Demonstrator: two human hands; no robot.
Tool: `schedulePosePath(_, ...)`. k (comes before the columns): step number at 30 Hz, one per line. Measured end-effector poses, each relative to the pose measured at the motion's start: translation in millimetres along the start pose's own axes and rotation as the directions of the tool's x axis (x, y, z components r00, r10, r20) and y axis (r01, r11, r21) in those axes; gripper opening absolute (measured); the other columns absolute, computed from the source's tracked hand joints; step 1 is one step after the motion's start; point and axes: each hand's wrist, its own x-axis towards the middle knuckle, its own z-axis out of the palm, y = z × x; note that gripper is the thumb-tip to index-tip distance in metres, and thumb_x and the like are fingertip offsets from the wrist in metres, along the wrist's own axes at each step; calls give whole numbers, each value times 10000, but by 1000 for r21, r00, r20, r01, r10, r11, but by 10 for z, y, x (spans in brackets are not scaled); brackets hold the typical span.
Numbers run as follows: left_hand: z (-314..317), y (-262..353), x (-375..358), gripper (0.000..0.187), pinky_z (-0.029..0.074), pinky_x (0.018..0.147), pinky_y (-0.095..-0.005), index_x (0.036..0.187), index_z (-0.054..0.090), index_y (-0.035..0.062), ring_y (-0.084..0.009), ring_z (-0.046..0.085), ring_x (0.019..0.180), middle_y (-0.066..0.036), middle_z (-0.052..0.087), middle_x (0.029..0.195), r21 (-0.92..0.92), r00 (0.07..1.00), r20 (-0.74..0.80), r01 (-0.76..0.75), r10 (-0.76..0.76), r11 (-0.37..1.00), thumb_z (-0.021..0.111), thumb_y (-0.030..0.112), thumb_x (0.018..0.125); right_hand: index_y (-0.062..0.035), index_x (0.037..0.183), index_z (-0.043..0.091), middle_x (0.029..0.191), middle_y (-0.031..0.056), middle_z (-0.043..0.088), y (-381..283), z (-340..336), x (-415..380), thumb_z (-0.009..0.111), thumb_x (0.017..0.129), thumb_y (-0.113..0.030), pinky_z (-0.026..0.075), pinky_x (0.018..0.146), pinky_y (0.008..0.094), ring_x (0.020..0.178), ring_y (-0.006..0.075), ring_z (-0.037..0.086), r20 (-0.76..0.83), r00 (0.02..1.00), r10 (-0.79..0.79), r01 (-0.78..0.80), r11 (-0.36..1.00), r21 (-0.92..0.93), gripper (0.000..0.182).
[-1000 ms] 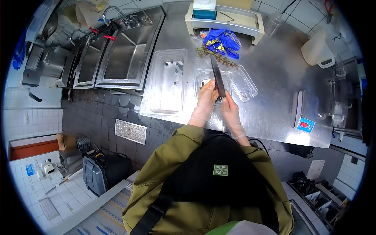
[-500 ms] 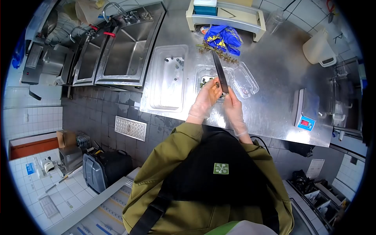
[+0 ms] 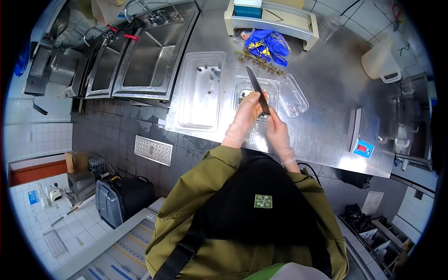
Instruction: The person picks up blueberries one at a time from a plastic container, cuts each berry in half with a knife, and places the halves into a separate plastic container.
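In a clear disposable glove, my right hand (image 3: pixel 278 133) grips the handle end of a dark-bladed knife (image 3: pixel 255 84), whose tip points up and away from me. My gloved left hand (image 3: pixel 243 120) is closed in a pinch against the knife's near part; what its fingertips hold is hidden. Both hands are over the near side of a small clear plastic container (image 3: pixel 239 85) with small dark and green pieces in it. To the left stands a long clear tray (image 3: pixel 200 102) holding several small dark round fruits. A clear lid (image 3: pixel 294 95) lies to the right.
Behind the container lie a bare fruit stem (image 3: pixel 261 62) and a crumpled blue bag (image 3: pixel 268 45). A digital scale (image 3: pixel 361 140) sits on the steel table (image 3: pixel 322 107) at right, a white jug (image 3: pixel 381 60) farther back. Steel sinks (image 3: pixel 149 60) adjoin at left; a beige rack (image 3: pixel 273 21) stands behind.
The knife has tilted left, its tip lower and nearer to me. A small dark round piece seen at my left fingertips before is now hidden. My right hand has barely moved.
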Motion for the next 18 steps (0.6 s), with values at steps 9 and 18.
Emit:
schedulePosePath(9,-183,-106,118,215,432,884,-256,1111,507,31,-143,546,968,-55,580,1018,-168,992,109,79,-62,983,516,75,901,-41,1366,368,577,-53,396,-121,-37,68,437,951,-176,276,387,173,431,23,333,268,875,403,-479,642,599,442)
schedulePosePath(18,-294,-232,227,215,489,783,-317,1047,581,21,-237,612,865,-91,631,958,694,890,-8,-323,456,644,588,90,844,-46,1357,382,573,-54,398,-52,-17,132,416,959,-164,273,394,169,439,18,329,123,892,435,-410,666,623,417)
